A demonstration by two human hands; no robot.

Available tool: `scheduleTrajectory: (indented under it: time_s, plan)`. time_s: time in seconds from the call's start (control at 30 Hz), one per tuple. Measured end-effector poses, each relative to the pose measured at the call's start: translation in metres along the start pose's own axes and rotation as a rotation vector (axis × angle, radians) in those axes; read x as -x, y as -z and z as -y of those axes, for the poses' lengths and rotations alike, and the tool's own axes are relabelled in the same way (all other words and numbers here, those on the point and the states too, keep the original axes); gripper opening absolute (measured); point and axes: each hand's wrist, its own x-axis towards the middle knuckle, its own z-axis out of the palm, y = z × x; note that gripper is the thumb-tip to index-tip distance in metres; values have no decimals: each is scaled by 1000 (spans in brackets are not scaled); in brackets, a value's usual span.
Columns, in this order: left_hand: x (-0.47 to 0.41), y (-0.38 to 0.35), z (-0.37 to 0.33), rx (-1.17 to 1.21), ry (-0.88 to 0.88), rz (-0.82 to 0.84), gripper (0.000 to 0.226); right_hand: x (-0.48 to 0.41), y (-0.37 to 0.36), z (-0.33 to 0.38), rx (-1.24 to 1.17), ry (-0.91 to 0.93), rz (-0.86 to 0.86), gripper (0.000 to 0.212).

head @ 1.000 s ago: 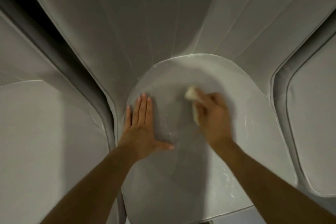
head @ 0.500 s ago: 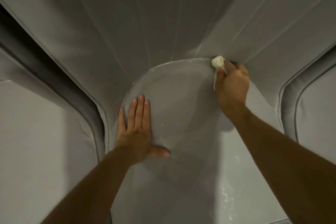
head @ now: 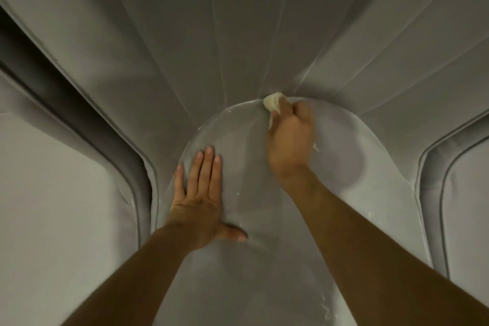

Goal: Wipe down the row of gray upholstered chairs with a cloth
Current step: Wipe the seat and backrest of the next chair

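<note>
The left hand lies on the seat, left of the cloth at its back edge.

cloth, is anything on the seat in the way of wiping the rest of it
Only the left hand, resting flat on the left side of the seat. The right hand holds the cloth at the back edge; nothing else visible lies on the seat.

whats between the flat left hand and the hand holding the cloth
Only bare gray upholstered seat cushion lies between the flat left hand and the right hand gripping the small cream cloth, as the head view shows.
</note>
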Motion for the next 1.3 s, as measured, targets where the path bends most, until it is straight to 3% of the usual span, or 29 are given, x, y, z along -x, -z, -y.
scheduleTrajectory:
  time_s: [0.13, 0.23, 0.33, 0.5, 0.8, 0.93, 1.07, 1.17, 1.3]
  plan:
    - [0, -3, 1, -17, -11, -36, 146, 5, -5, 21, -29, 192, 179, 30]
    - [4, -6, 5, 15, -64, -98, 143, 6, 3, 22, -48, 313, 210, 33]
    - [13, -10, 21, -47, -130, -361, 132, 7, 23, 3, -64, 186, 174, 35]
    - [23, -24, 48, -127, -14, -520, 121, -6, 26, -7, 59, 29, 134, 36]
    - [4, -44, 56, -121, -32, -632, 123, 12, -18, 50, 229, 54, 206, 41]
    - [2, -49, 58, -120, -69, -727, 121, 22, -10, 59, 210, 171, 349, 42]
    - [8, -48, 57, -120, -85, -784, 119, 40, -2, 56, 23, 479, 544, 41]
    - [18, -49, 54, -91, -23, -833, 119, 37, 6, 42, -99, 415, 385, 36]
    - [20, -54, 54, -60, 79, -825, 121, 9, 23, 23, 53, 162, 230, 34]
